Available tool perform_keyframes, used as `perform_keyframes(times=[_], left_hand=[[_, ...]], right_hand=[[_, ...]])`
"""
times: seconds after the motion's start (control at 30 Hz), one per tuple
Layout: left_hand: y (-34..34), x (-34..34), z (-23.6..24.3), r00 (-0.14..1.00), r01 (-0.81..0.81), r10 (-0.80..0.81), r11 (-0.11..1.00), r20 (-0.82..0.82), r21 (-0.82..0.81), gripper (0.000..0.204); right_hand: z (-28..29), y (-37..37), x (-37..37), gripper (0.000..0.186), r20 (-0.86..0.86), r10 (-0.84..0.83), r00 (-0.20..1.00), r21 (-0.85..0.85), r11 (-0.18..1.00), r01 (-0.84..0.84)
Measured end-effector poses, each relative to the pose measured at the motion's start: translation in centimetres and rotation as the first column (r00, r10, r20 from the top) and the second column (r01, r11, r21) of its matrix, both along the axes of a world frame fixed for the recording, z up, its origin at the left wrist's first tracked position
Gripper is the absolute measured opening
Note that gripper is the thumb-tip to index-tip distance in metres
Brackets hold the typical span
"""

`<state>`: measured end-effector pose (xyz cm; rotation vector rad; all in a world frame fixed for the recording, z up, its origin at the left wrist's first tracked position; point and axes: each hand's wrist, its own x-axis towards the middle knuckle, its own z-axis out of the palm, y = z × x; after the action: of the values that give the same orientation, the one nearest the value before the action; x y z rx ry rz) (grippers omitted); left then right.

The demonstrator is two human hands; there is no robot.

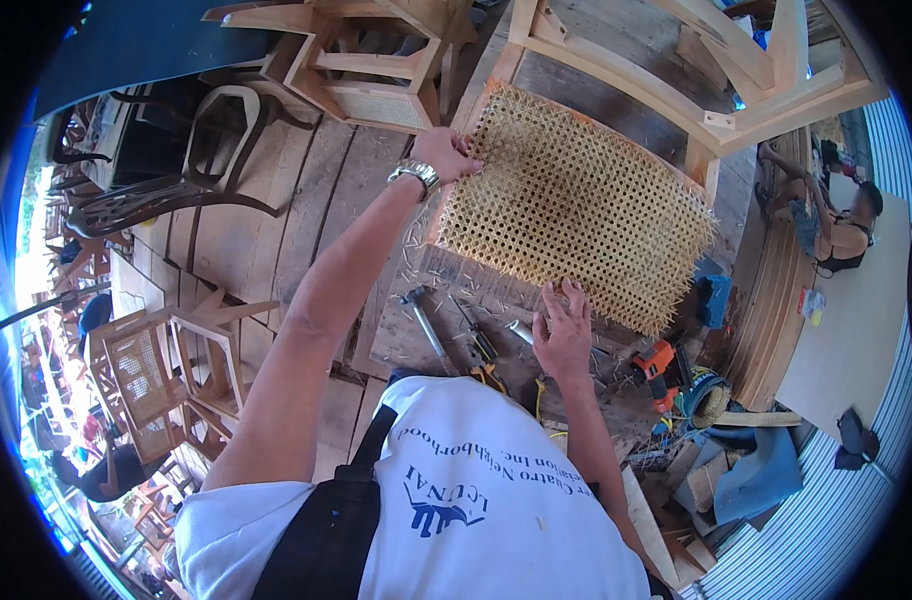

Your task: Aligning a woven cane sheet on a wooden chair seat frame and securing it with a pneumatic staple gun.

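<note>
Cane panel flat on bench, long axis running far-left to near-right. Left hand grips far-left corner; right hand fingers spread, pressing near edge.

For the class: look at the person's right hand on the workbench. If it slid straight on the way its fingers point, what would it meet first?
The right hand points up toward the woven cane panel. It would probably meet that panel's frayed near edge first, though the depth is hard to judge.

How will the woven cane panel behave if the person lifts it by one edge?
The woven cane panel probably feels light, since its open weave is mostly holes. It may flex a little: it looks thin. The loose strand ends under the right hand seem likely to snag.
</note>
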<state>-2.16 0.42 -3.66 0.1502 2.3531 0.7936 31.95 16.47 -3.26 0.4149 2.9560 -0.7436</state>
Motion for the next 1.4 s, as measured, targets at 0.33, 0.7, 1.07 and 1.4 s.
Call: perform_keyframes(times=[0.33, 0.7, 1.07, 1.4], left_hand=[[-0.7, 1.5, -0.7, 0.979, -0.059, 0.072, 0.995, -0.191, 0.076, 0.028], [1.4, 3.4, 0.1, 0.895, -0.081, 0.013, 0.988, -0.446, -0.135, 0.018], [1.5, 3.5, 0.5, 0.916, -0.086, 0.020, 0.985, -0.401, -0.146, 0.016], [1.6, 3.3, -0.2, 0.895, -0.082, -0.002, 0.982, -0.446, -0.169, 0.020]], right_hand=[[0.1, -0.2, 0.0, 0.051, -0.014, 0.005, 1.000, 0.021, 1.000, -0.005], [0.3, -0.5, -0.4, 0.051, -0.054, -0.030, 0.998, 0.001, 1.000, 0.030], [-0.2, -0.7, -0.2, 0.051, -0.107, -0.026, 0.994, 0.020, 0.999, 0.028], [-0.3, -0.7, -0.6, 0.050, -0.034, -0.075, 0.997, -0.040, 0.996, 0.074]])
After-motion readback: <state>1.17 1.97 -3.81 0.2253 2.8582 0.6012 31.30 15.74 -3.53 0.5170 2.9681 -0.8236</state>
